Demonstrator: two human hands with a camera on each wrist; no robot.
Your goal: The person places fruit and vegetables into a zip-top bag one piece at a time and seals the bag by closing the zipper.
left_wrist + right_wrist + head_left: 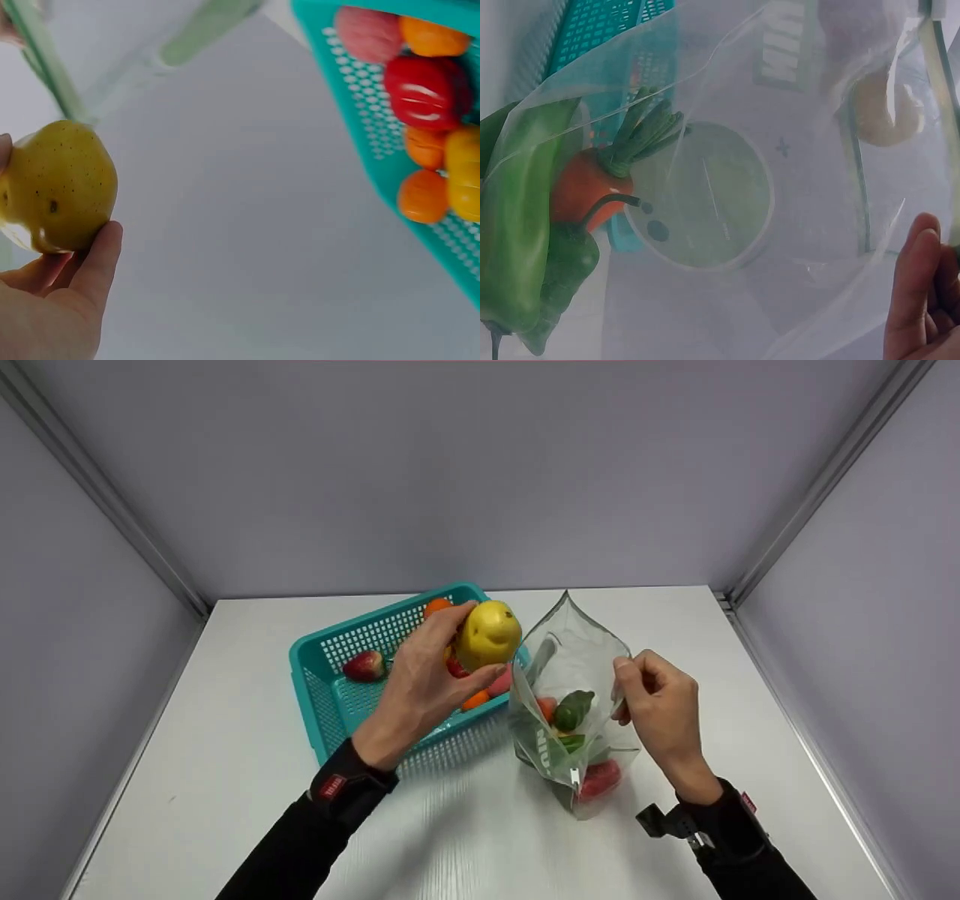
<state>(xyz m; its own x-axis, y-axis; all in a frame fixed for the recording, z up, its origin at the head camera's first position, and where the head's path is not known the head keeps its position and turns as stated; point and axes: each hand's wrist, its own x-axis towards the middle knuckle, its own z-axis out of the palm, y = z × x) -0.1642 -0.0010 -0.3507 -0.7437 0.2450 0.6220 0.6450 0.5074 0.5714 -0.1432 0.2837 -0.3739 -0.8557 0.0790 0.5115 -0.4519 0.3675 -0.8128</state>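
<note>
My left hand [420,682] holds a lumpy yellow potato [491,634] between thumb and fingers, above the basket's right end and just left of the bag's mouth. Dark pits and specks mark the potato in the left wrist view. With thumb and fingertips, my right hand [664,701] pinches the right rim of a clear zip bag [574,652], whose mouth gapes upward. Inside the bag are a carrot [592,184], a green chili pepper [570,262], a long green pepper [525,217] and a red item [600,778] low down, its kind unclear.
A teal perforated basket [298,682] stands left of the bag on the white table [225,780]. It contains a red fruit [365,667], a shiny red item [427,91], several small orange fruits [424,196] and a pink one [367,34]. Grey panels [480,487] enclose the table.
</note>
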